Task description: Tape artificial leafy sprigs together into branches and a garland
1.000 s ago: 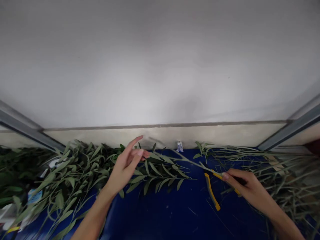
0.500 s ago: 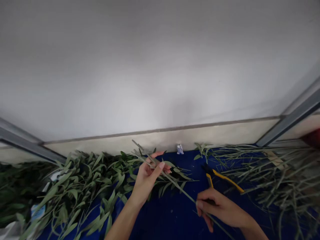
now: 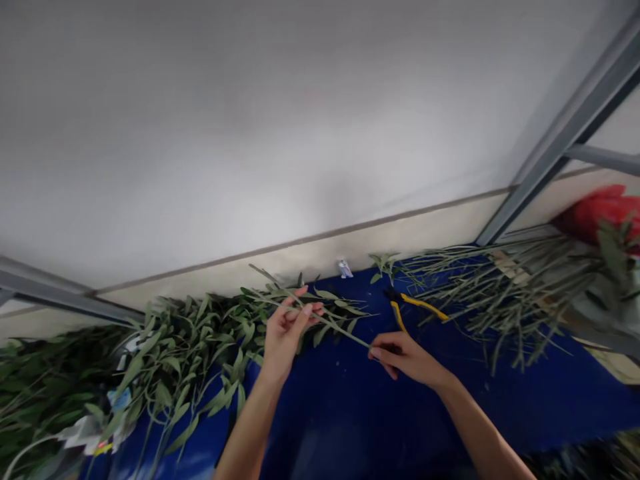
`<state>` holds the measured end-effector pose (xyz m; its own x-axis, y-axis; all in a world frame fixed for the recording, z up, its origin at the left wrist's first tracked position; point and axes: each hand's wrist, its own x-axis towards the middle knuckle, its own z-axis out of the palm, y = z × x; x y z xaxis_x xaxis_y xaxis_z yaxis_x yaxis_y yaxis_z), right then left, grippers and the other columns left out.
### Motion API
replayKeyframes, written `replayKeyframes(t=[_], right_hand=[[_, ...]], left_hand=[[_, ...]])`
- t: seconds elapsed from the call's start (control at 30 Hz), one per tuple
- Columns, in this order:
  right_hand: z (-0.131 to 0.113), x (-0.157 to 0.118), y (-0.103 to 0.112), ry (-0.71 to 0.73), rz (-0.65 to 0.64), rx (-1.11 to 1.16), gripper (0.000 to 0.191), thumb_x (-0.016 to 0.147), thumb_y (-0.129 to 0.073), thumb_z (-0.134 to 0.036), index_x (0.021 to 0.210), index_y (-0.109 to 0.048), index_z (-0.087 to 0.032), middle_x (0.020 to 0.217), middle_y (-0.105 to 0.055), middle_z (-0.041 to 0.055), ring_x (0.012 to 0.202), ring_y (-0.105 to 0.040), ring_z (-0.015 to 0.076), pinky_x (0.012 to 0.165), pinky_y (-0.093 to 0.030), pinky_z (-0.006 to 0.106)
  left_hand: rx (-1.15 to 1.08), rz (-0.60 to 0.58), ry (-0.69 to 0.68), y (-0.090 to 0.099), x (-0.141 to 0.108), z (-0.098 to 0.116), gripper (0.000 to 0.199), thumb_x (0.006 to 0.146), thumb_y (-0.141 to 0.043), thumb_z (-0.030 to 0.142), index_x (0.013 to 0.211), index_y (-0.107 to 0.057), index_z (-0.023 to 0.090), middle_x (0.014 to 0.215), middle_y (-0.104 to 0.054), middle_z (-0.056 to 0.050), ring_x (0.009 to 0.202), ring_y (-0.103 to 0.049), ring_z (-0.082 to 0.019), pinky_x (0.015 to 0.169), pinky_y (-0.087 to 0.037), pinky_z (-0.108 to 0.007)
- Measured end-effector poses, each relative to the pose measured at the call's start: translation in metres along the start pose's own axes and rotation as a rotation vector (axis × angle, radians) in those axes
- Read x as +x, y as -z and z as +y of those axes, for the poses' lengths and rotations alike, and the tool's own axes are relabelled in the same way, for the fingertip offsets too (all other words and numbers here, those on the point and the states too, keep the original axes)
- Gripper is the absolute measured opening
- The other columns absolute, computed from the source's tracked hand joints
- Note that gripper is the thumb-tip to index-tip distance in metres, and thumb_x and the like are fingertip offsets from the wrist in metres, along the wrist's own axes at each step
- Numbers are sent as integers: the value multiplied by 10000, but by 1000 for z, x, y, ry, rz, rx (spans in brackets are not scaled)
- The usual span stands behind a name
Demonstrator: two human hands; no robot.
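Between both hands a thin green stem slants down to the right over a blue surface. My left hand pinches its upper part along with other stems, fingers closed. Its lower end is between the closed fingers of my right hand. Leafy sprigs lie just behind and beside my left hand. Yellow-handled pliers or cutters rest open beyond my right hand. A large heap of leafy branches spreads to the left.
Bare stems are piled at the right, near a red item. A small white-and-blue packet sits by the pale wall. Grey metal bars stand at both sides. Darker foliage fills the far left.
The view has shifted, showing more of the right side. My right hand has come closer to my left hand along the stem, and its fingers have drawn together.
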<state>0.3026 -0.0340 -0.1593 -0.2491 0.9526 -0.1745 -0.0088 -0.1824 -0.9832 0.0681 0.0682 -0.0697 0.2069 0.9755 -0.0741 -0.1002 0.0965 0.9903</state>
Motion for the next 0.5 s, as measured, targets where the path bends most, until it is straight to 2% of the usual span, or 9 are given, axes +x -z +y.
replayKeyframes(t=[0.1, 0.23, 0.33, 0.5], right_hand=[[0, -6, 8, -11, 34, -21, 428, 935, -633, -570, 904, -718, -151, 530, -535, -42, 475, -503, 109, 525, -390, 241], [4, -18, 13, -21, 84, -32, 453, 924, -625, -600, 908, -723, -158, 581, -546, -29, 488, -488, 109, 493, -366, 246], [8, -23, 11, -10, 124, -28, 472, 927, -608, -616, 906, -725, -159, 598, -535, -27, 496, -465, 104, 490, -354, 249], [13, -24, 3, -6, 126, -30, 518, 933, -573, -649, 915, -726, -154, 584, -527, -29, 476, -454, 102, 477, -359, 252]], left_hand=[[28, 12, -30, 0, -3, 8, 676, 832, -828, 387, 1404, -561, 144, 962, -818, -71, 931, -780, -208, 884, -606, -300], [75, -25, -15, -4, -8, 16, 727, 779, -864, 415, 1380, -583, 118, 992, -814, -128, 959, -779, -275, 916, -619, -417], [91, -37, -12, -8, -11, 19, 667, 760, -868, 447, 1298, -634, 129, 973, -813, -134, 976, -775, -300, 912, -623, -452], [69, 7, -55, -10, -13, 14, 584, 752, -867, 472, 1196, -657, 157, 923, -812, -108, 977, -774, -301, 880, -632, -438]])
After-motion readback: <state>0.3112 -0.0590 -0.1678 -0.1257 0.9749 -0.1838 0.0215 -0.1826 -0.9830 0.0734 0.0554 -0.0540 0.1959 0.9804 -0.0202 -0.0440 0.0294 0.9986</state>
